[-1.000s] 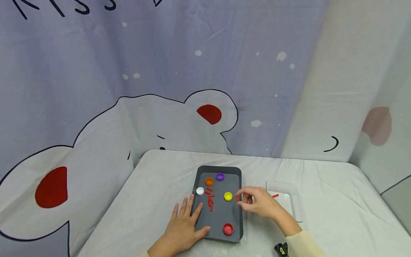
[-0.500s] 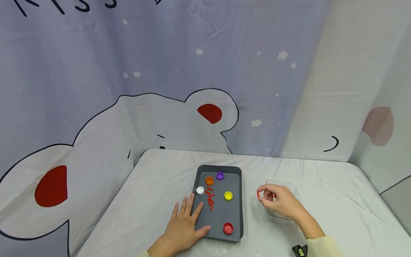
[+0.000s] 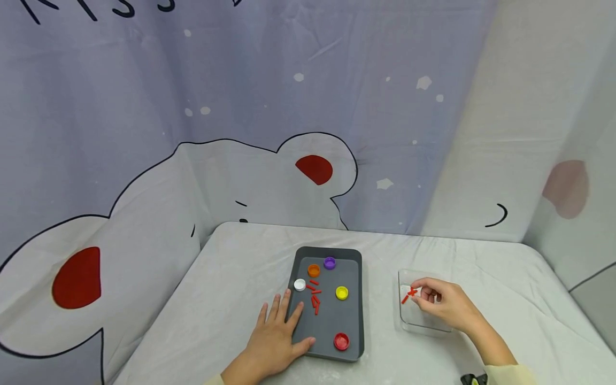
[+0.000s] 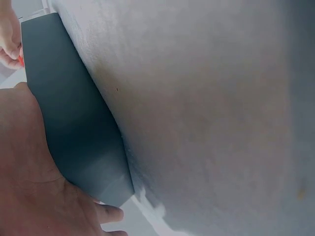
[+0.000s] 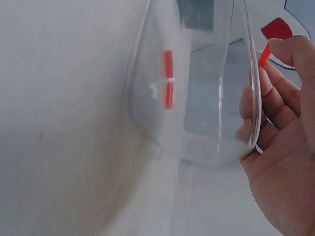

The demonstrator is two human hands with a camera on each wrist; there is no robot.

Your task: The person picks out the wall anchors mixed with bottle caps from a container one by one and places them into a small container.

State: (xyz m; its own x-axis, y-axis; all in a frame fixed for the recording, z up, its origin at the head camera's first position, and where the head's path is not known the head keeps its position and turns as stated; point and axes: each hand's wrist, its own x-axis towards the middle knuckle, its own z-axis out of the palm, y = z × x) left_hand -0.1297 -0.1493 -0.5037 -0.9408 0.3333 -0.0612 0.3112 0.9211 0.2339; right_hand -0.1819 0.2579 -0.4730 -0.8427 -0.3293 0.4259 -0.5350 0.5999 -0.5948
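Head view: right hand (image 3: 440, 302) over clear box (image 3: 415, 316); left hand (image 3: 271, 337) at left rim of grey tray (image 3: 327, 350).
Right hand: thumb and index finger pinch 1 held stick (image 5: 265, 54), red; other fingers curled.
Left hand: fingers spread, gripping nothing; thumb over tray's near-left corner.
Box contents: 2 loose red sticks (image 3: 405, 299); can't tell if held stick touches either.
Tray contents: stick cluster (image 3: 316, 292) between white cap (image 3: 300, 285) and yellow cap (image 3: 341, 292).
Release tip: I'd get the stick low inside the walls before easing the pinch, so it shouldn't roll or bounce; keep knuckles off the rim. Light left-hand pressure should do.
Vs 0.5 s ago: right hand has shifted right, taking the stick from beside the box's left wall to over its floor. Left hand and tray layout look unchanged.
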